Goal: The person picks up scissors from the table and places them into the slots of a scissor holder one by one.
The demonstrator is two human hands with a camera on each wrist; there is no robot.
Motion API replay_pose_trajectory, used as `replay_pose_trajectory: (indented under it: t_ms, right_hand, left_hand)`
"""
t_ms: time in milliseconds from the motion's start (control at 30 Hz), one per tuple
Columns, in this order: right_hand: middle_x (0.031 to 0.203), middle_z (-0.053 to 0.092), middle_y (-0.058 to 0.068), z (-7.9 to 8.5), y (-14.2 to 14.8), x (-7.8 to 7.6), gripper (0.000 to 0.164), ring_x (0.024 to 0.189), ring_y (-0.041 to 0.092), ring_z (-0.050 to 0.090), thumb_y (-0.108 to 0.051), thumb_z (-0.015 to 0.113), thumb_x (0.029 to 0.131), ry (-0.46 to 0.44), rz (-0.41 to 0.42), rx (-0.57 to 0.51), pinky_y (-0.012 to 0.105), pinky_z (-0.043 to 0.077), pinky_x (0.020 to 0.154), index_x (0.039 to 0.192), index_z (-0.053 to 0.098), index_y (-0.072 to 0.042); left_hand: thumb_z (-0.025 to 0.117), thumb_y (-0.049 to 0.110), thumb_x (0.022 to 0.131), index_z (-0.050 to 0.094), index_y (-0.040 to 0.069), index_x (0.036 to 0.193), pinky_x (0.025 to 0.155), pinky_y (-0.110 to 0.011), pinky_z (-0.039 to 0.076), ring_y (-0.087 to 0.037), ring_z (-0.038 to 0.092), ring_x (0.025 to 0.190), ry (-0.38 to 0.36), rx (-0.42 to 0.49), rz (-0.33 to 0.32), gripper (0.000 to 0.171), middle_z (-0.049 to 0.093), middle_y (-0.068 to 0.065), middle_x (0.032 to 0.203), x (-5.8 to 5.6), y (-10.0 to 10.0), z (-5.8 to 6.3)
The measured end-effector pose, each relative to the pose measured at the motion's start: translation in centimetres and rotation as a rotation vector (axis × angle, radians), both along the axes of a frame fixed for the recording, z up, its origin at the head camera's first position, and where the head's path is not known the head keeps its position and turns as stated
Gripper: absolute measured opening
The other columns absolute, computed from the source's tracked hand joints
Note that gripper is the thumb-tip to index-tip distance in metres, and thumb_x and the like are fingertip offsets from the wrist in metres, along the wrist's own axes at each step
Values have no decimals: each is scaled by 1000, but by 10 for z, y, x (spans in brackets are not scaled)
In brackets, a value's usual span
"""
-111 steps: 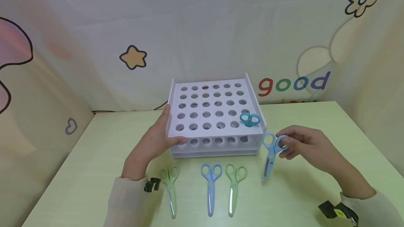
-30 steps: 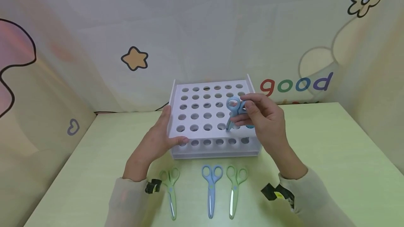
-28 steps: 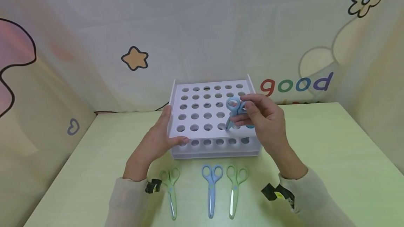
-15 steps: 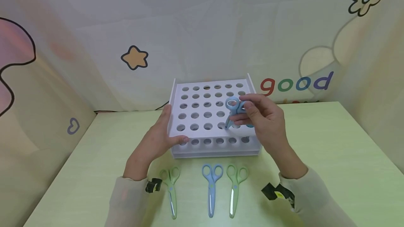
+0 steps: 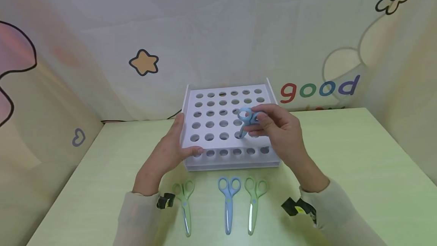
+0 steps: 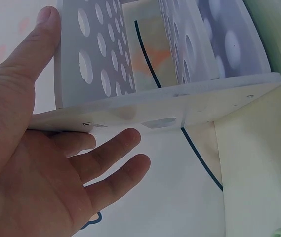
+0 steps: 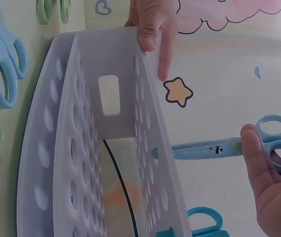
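Note:
My left hand point(image 5: 164, 155) holds the white two-tier holed rack point(image 5: 230, 143) by its left front corner. Its thumb lies on the upper board's front edge, its fingers along the side panel. Over the rack, my right hand point(image 5: 286, 136) pinches light-blue scissors point(image 5: 249, 119) by one handle ring, blades pointing down. The tip is at a front-row hole right of the middle; how deep it sits I cannot tell. In the right wrist view, teal scissors point(image 7: 207, 231) stand in the upper board; my right hand hides them in the head view.
Green scissors point(image 5: 184, 203), blue scissors point(image 5: 228, 202) and another green pair point(image 5: 253, 202) lie on the pale green table point(image 5: 341, 162) before the rack. A printed cloth point(image 5: 218, 33) hangs close behind it. A dark cable point(image 5: 175, 114) runs behind the rack.
My right hand has carried the light-blue scissors from right of the rack to above it, then slightly left, tip now at a hole. The left hand has stayed on the rack.

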State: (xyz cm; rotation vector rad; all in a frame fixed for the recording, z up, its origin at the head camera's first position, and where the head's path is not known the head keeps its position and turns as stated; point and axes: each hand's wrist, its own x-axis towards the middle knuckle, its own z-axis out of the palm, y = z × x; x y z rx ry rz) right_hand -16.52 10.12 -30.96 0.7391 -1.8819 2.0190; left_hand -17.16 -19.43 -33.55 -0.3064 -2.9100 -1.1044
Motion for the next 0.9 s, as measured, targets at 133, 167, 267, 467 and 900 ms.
replay_pose_trajectory:
  t_ms: [133, 167, 267, 467, 900]
  right_hand:
    - [100, 70, 13, -2, -1, 1, 19, 72, 25, 74, 2, 57, 101, -46, 13, 77, 37, 58, 65, 118, 64, 8]
    - [98, 69, 13, -2, -1, 2, 19, 68, 25, 73, 1, 57, 102, -60, 11, 98, 36, 58, 62, 118, 64, 7]
    - [94, 67, 10, -2, -1, 3, 19, 53, 25, 65, -1, 58, 102, -111, 6, 152, 34, 56, 52, 119, 66, 2]
    - [81, 58, 15, -3, -2, 1, 18, 40, 23, 44, -7, 61, 102, -176, -57, 271, 28, 39, 40, 117, 70, -3]
    - [106, 73, 6, -17, -12, -7, 16, 96, 19, 60, -12, 66, 99, -155, -129, 367, 28, 48, 84, 111, 74, -5]
  left_hand:
    - [88, 33, 80, 0, 25, 163, 99, -48, 42, -31, 49, 116, 0, 1, 0, 121, 28, -6, 160, 0, 0, 0]
    - [88, 33, 80, 1, 25, 163, 99, -48, 42, -31, 49, 115, 3, 4, -2, 121, 29, -6, 159, 0, 0, 0]
    - [88, 33, 80, 2, 27, 163, 97, -48, 43, -31, 50, 112, 5, 9, -6, 120, 32, -6, 157, 0, 1, 0]
    - [87, 37, 80, -1, 24, 164, 101, -49, 42, -31, 48, 119, -12, -16, 15, 122, 24, -6, 163, -1, 0, -1]
    - [85, 44, 80, -3, 25, 164, 104, -49, 39, -30, 45, 124, -31, -29, 30, 123, 17, -3, 166, 0, 0, 1]
